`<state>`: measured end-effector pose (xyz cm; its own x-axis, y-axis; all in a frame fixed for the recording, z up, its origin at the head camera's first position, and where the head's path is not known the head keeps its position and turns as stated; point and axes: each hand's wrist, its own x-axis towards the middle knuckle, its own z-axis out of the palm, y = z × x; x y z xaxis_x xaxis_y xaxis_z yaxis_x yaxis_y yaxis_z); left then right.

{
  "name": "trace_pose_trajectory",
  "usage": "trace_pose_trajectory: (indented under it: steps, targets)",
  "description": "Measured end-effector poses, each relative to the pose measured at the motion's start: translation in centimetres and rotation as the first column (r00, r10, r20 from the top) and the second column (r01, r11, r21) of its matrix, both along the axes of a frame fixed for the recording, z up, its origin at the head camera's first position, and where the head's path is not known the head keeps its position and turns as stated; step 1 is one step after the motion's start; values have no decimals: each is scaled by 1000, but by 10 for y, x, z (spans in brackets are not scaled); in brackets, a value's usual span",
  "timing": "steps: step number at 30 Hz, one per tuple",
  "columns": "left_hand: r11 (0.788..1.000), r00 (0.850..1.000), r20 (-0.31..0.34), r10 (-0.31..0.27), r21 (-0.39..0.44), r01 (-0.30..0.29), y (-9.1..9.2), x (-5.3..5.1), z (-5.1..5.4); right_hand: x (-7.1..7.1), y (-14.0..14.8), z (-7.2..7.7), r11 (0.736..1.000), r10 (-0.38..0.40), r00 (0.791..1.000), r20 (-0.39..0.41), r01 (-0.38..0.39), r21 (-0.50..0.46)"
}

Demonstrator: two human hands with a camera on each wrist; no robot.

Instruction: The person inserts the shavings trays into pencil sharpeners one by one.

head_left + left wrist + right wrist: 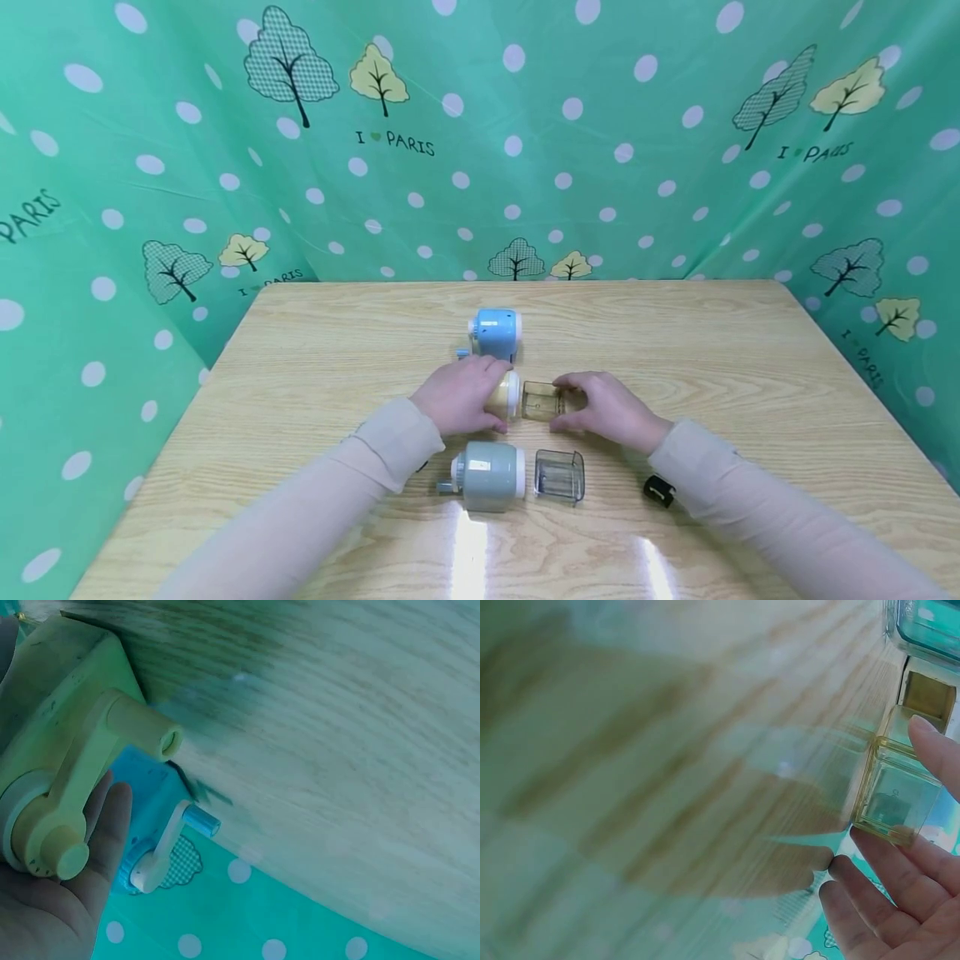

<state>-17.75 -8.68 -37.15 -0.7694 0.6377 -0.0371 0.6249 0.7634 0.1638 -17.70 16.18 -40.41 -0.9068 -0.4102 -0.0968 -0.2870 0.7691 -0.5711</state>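
My left hand (459, 397) grips a yellow hand-crank pencil sharpener (501, 400) lying on its side. In the left wrist view its crank handle (71, 772) faces the camera, beside the palm. My right hand (609, 410) holds a clear yellowish shavings drawer (537, 402) between thumb and fingers, just right of the sharpener's white-rimmed end. A small gap separates the two in the head view. In the right wrist view the see-through drawer (896, 796) lies between the thumb and fingertips. Part of the sharpener is hidden by my left hand.
Behind my left hand lies a blue crank sharpener (497, 330). Nearer me are a grey-green sharpener (491, 472) and a smoky clear drawer (559, 477) to its right. A small black object (658, 490) lies by my right sleeve. A green dotted curtain (525, 167) hangs behind the wooden table (345, 333).
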Motion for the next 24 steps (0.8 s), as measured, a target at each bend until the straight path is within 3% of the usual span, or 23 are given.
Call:
trace_pose_trajectory:
  steps: [24]
  targets:
    - [999, 999, -31, 25, 28, -24, 3, -1, -11, 1, -1, 2, 1000, 1, 1000, 0, -1, 17]
